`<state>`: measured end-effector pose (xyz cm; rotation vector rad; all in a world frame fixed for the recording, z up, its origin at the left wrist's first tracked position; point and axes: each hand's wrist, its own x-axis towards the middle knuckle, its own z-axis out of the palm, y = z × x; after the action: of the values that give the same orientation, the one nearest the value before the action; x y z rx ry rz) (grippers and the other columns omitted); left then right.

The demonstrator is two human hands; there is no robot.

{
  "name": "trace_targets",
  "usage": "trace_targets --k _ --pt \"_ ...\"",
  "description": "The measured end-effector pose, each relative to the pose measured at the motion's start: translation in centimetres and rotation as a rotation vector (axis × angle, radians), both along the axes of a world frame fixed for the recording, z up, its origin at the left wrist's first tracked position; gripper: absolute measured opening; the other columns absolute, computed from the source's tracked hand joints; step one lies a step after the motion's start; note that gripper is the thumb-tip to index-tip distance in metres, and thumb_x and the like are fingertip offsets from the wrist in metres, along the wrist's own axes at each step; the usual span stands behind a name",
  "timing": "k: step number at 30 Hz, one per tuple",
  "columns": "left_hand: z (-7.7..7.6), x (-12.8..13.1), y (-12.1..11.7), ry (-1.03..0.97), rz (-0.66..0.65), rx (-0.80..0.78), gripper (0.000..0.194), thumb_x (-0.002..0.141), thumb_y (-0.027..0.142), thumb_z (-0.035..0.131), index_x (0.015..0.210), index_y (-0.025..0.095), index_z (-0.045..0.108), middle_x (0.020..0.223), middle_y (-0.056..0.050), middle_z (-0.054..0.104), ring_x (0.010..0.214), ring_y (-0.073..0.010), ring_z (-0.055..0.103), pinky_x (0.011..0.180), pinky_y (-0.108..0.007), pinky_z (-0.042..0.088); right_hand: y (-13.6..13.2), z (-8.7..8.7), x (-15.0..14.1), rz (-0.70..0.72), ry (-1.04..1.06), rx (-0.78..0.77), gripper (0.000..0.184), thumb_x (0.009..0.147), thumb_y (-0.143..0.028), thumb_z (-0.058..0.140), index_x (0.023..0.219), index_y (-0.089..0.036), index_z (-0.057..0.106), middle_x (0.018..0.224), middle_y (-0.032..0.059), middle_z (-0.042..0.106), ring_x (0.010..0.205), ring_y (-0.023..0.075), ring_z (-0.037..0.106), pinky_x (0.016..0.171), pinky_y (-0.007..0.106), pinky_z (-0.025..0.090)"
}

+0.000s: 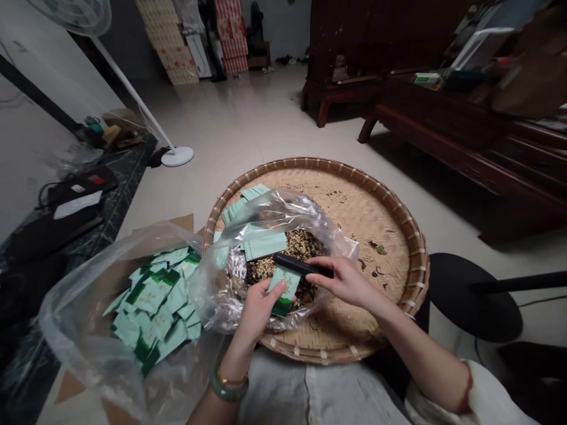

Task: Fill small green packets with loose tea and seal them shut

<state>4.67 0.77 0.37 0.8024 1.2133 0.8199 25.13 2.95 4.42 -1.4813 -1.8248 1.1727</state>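
My left hand (258, 304) pinches a small pale green tea packet (284, 285) with a darker green end toward me. My right hand (339, 276) grips a black handheld bag sealer (293, 264), which lies across the packet's far end. Both hands are above an open clear plastic bag (283, 203) holding a dark and tan loose dried mix (305, 242). A stack of flat pale green packets (266, 244) lies in this bag, beyond the left hand. The bag sits on a round woven bamboo tray (376, 200).
Left of the tray, another clear bag (71, 283) holds many green packets (163, 295). More packets (239, 203) lie on the tray's far left. A white fan stand (177, 156), dark wooden furniture (398, 112) and a round black base (473, 295) stand around.
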Motion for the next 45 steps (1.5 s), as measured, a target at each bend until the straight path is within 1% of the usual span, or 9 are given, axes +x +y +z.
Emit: trace_targets --k 14,19,24,29,34,38,41,43,45 --pt "0.0 -0.1 0.2 -0.033 0.017 0.005 0.045 0.067 0.047 0.073 0.092 0.009 0.070 0.065 -0.006 0.072 0.060 -0.0185 0.067 0.059 -0.026 0.051 0.7 -0.5 1.2 -0.064 0.089 -0.056 0.034 0.080 -0.040 0.061 0.104 -0.017 0.065 0.098 0.0065 0.071 0.089 0.0226 0.064 0.077 0.033 0.050" --pt "0.1 -0.2 0.1 -0.042 0.078 -0.007 0.043 0.066 0.046 0.074 0.089 0.009 0.070 0.064 -0.006 0.072 0.057 -0.0179 0.066 0.057 -0.025 0.051 1.1 -2.1 3.3 -0.086 -0.245 0.199 0.034 0.086 -0.037 0.055 0.110 -0.014 0.061 0.102 0.0124 0.069 0.090 0.0260 0.064 0.079 0.039 0.049" --pt "0.1 -0.3 -0.2 -0.045 0.029 -0.009 0.043 0.065 0.047 0.074 0.087 0.010 0.070 0.065 -0.005 0.071 0.059 -0.0176 0.065 0.060 -0.026 0.050 0.6 -2.6 3.2 -0.073 -0.578 0.343 0.024 0.086 -0.028 0.055 0.103 -0.012 0.061 0.089 0.0149 0.068 0.085 0.0291 0.062 0.075 0.041 0.048" --pt "0.2 -0.1 -0.4 0.007 -0.111 0.005 0.038 0.068 0.047 0.072 0.078 0.011 0.070 0.065 -0.004 0.070 0.059 -0.0164 0.062 0.057 -0.024 0.048 0.5 -0.9 -0.7 -0.064 -0.260 0.363 0.025 0.094 -0.033 0.045 0.107 -0.020 0.061 0.101 0.0094 0.068 0.090 0.0219 0.063 0.079 0.035 0.047" --pt "0.6 -0.3 -0.6 0.034 -0.171 0.029 0.036 0.069 0.047 0.071 0.073 0.012 0.069 0.061 -0.002 0.068 0.056 -0.0146 0.060 0.051 -0.021 0.044 0.8 -1.0 -4.4 0.053 -0.019 0.431 0.025 0.091 -0.028 0.050 0.068 -0.017 0.056 0.064 0.0011 0.058 0.060 0.0127 0.054 0.057 0.023 0.039" --pt "0.7 -0.7 -0.9 -0.017 -0.165 -0.007 0.037 0.069 0.047 0.072 0.077 0.011 0.069 0.060 -0.003 0.068 0.056 -0.0171 0.063 0.053 -0.024 0.048 1.3 -1.2 -5.1 0.021 0.122 0.373 0.035 0.089 -0.032 0.050 0.058 -0.017 0.047 0.055 -0.0029 0.046 0.051 0.0096 0.043 0.050 0.022 0.031" --pt "1.1 -1.2 -0.9 -0.112 -0.005 0.021 0.039 0.067 0.048 0.074 0.084 0.013 0.070 0.064 -0.004 0.070 0.056 -0.0187 0.066 0.054 -0.027 0.052 2.5 -1.3 -5.2 -0.039 0.257 0.147 0.042 0.095 -0.043 0.037 0.066 -0.017 0.055 0.051 -0.0037 0.045 0.046 0.0102 0.044 0.046 0.022 0.032" --pt "1.7 -1.7 -0.8 -0.227 0.311 0.161 0.049 0.065 0.054 0.074 0.097 0.018 0.069 0.077 -0.005 0.073 0.064 -0.0195 0.068 0.059 -0.028 0.054 3.6 -1.7 -5.6 -0.054 0.243 0.100 0.043 0.097 -0.042 0.029 0.084 -0.017 0.061 0.056 -0.0017 0.054 0.049 0.0127 0.051 0.050 0.024 0.040" --pt "2.4 -2.3 -0.4 -0.349 0.665 0.374 0.067 0.062 0.067 0.068 0.115 0.027 0.062 0.101 -0.004 0.073 0.080 -0.0206 0.070 0.068 -0.029 0.056 4.7 -2.4 -6.5 -0.012 0.104 0.204 0.031 0.095 -0.037 0.040 0.099 -0.017 0.063 0.077 0.0043 0.067 0.069 0.0171 0.062 0.065 0.029 0.048"
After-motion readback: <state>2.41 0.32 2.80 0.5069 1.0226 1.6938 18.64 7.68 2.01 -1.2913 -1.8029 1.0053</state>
